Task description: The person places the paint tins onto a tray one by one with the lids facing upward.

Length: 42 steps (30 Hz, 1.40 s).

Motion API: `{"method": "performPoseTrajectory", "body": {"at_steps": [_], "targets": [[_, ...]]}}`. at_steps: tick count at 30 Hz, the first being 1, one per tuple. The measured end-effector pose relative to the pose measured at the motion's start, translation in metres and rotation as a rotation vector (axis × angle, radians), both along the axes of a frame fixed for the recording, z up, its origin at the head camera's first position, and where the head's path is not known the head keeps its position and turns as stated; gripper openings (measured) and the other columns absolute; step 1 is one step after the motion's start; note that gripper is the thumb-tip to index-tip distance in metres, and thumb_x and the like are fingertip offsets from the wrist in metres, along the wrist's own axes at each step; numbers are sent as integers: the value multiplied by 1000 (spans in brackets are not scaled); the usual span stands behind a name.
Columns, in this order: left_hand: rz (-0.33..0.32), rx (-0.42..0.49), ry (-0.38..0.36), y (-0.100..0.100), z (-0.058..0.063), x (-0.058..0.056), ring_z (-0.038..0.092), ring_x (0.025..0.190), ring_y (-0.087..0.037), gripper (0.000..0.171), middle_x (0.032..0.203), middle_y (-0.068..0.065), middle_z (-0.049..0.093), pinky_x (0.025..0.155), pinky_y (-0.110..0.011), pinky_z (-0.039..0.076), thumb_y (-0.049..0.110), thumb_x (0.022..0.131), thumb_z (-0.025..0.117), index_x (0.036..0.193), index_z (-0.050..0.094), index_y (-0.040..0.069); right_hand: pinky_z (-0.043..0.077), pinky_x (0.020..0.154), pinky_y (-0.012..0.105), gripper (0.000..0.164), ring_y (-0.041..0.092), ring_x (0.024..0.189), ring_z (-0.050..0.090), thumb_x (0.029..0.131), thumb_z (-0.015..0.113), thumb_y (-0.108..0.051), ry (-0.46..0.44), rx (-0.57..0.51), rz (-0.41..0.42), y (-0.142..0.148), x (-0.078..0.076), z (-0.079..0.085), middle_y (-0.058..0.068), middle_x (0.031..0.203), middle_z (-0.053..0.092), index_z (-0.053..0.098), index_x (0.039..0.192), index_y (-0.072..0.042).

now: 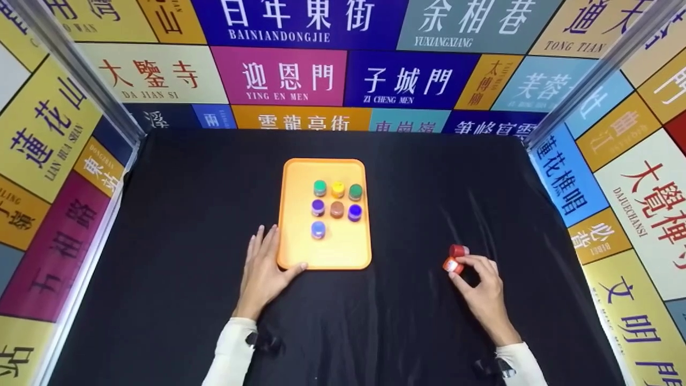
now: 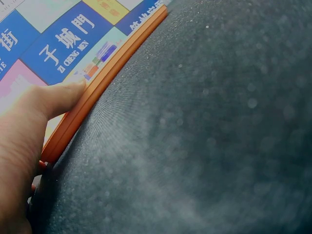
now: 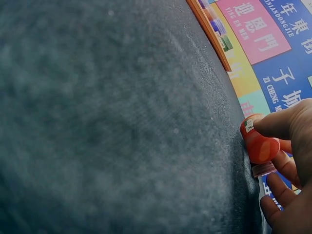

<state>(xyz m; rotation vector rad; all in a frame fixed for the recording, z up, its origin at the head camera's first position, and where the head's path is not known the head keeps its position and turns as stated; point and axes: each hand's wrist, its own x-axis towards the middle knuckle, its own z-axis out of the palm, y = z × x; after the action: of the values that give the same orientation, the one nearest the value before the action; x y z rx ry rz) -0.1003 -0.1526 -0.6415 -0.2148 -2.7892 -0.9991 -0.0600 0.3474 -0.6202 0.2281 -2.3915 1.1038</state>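
Right hand: My right hand (image 1: 484,292) pinched a small, round orange-red jar with a white label (image 1: 453,265) between thumb and forefinger; I could not tell whether it had its weight off the tabletop.
Red neighbour: A small dark-red-topped jar (image 1: 458,250) sat just beyond (touching or barely apart, I could not say), so drawing the pinched one away from it cleanly seemed wiser than sliding it sideways.
Pinch: Firm but light looked right, since smooth, rounded sides might well have slipped.
Black cloth: Creases ran over the covered tabletop (image 1: 187,214) near that hand, and a jar put down on one could have tipped.
Left hand: My left hand (image 1: 262,281) lay spread at the tray's near-left corner, thumb on the rim; gentle, even pressure seemed enough to steady it.
Orange tray: The flat, rectangular orange tray (image 1: 297,252) lay well to the left of the pinched jar.
Tray jars: Seven small round jars with coloured tops (image 1: 336,209) stood on it, apart enough to handle singly.
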Motion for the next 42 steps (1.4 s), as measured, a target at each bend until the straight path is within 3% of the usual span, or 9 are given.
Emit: {"method": "performPoseTrajectory", "body": {"at_steps": [5,19,28,37,42], "targets": [[-6,5,12,0,-1,-1,18,169,-39,116,175,-16,40,139,-51,9,63,87,86,170,37,-1,38,103,12,47,27,112,58,72,94,17,6,8,1,0,0,0,17,117,76,81,114,1],[-5,1,22,1,-1,0,20,168,-40,115,175,-17,41,139,-53,10,63,87,86,169,39,-2,41,101,11,40,12,111,60,76,95,9,-36,-35,-42,-2,5,-5,11,112,79,83,112,-3],[0,5,12,-1,-1,0,19,169,-39,115,175,-17,40,139,-52,9,64,87,86,169,38,-2,36,103,10,45,17,114,55,74,100,2,-105,-4,-39,-3,6,-8,12,111,76,82,114,-8],[8,5,-1,-1,-1,2,18,169,-38,115,176,-16,40,139,-54,9,65,87,86,170,38,0,35,103,11,46,20,113,55,73,100,4,-87,12,-34,-5,7,-10,11,111,76,82,114,-6],[3,-7,14,-1,-1,0,19,169,-39,115,174,-17,41,139,-51,8,64,87,86,169,38,-1,39,103,11,46,18,112,58,74,98,7,-31,2,-26,-8,7,-8,12,111,77,81,115,-4]]}}
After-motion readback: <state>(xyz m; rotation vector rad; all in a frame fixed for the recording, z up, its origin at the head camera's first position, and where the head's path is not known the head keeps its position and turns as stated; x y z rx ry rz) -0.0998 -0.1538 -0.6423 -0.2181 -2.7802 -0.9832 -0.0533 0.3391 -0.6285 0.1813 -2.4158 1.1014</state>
